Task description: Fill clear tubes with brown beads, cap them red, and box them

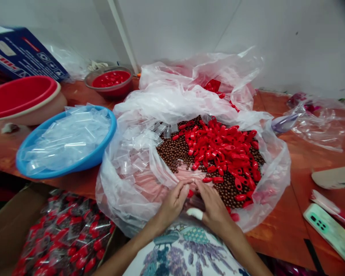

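Both my hands are at the near side of an open clear plastic bag (126, 214) spread on the table. My left hand (170, 203) has its thumb and fingers drawn together; whatever is between them is hidden. My right hand (214, 207) reaches forward with fingers stretched out and the thumb apart, a white cover on that thumb. A small red plastic piece (190, 193) shows between the hands. Ahead of them lie brown beads (175, 149) with a heap of red plastic pieces (224, 145) on top. Short clear plastic sleeves (135, 143) rest at the bag's left side.
A blue basin (110, 132) of clear sleeves stands left, near red and cream basins (57, 97). Behind are a bowl of red pieces (110, 78) and another plastic bag (184, 73). A carton of packed red pieces (74, 237) sits below left; a phone (330, 230) lies right.
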### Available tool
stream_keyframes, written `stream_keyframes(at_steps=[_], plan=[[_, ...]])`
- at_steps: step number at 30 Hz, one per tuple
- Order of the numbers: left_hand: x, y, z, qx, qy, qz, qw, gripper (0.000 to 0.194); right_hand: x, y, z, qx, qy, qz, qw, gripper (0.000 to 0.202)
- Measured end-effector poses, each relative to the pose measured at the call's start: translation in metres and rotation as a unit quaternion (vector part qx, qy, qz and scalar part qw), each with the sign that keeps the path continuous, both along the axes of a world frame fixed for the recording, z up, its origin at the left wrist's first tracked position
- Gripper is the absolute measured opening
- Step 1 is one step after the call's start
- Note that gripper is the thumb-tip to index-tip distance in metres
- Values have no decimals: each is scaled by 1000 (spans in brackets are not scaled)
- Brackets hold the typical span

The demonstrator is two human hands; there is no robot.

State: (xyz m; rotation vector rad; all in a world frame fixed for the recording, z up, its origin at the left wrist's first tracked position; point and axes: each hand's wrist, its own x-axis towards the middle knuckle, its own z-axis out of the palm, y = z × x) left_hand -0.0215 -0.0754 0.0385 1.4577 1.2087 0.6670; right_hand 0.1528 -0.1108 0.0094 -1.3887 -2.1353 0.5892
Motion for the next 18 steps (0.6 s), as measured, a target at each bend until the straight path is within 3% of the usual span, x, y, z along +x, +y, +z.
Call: stream_keyframes(at_steps=[3,7,10,12,15,18], plan=[[-21,-1,2,87,129,-79,985,37,18,5,-5,-10,12,-54,998,44],[-35,-1,0,163,216,-121,955,33,42,10,-19,9,-9,-90,996,47],[-49,11,1,202,262,-89,939,26,54,11,-34,21,-38,-79,996,49],[-66,26,4,216,320,-25,922,26,58,10,-43,39,-67,-70,995,53],[-100,52,5,211,435,52,874,21,60,7,-48,57,-120,-79,988,59],[-129,74,-1,185,508,1,841,29,57,5,-45,54,-156,-101,981,61]])
